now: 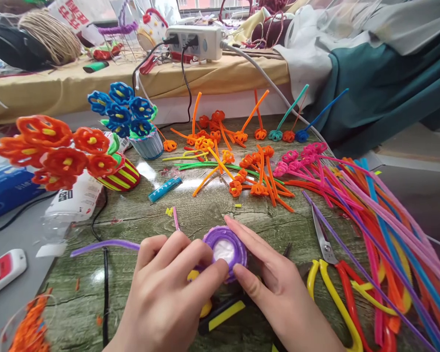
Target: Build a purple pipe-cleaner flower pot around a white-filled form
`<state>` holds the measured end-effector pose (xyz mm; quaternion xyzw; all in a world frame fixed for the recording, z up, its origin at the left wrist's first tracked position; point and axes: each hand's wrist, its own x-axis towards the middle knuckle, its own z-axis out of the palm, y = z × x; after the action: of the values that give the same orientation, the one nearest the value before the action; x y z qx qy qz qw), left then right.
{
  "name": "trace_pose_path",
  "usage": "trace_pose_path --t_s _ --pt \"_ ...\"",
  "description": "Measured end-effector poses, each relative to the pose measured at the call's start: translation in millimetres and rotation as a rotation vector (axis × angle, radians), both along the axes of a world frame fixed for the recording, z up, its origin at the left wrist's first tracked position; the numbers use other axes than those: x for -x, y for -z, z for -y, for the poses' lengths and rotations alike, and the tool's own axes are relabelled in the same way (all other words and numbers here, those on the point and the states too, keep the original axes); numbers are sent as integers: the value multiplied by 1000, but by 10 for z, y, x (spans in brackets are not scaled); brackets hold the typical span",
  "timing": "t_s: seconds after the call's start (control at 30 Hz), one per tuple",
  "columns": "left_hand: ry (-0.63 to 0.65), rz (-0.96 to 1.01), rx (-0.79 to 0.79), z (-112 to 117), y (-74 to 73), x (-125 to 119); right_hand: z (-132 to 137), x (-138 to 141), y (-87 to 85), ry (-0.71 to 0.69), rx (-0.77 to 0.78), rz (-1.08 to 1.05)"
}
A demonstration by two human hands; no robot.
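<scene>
A small round pot wound in purple pipe cleaner (238, 244), with a white centre, is held low over the table between both hands. My left hand (168, 288) presses its thumb and fingertips against the pot's left and near rim. From beside its knuckles a purple pipe cleaner (106, 245) sticks out to the left; its other end is hidden. My right hand (275, 288) cups the pot's right side, fingers behind and thumb in front. Partly hidden beneath the hands lies a black and yellow tool (225, 315) whose kind I cannot make out.
Red-handled scissors (326, 244) and yellow-handled pliers lie right, beside a bundle of pipe cleaners (396, 220). Orange flower pieces (258, 161) spread behind. Pots of orange flowers (66, 161) and blue flowers (119, 115) stand left. A black cable (105, 293) crosses the table; a power strip (196, 41) sits above.
</scene>
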<state>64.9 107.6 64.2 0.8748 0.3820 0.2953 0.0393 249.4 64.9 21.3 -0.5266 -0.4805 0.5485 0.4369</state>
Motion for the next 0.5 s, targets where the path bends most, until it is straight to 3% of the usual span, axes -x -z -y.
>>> trace_pose_path --t_s 0.17,0.5 --pt "57 42 74 -60 41 0 -52 93 -30 84 26 -54" --pt "148 -74 194 -117 -143 212 -23 69 -34 53 15 -51"
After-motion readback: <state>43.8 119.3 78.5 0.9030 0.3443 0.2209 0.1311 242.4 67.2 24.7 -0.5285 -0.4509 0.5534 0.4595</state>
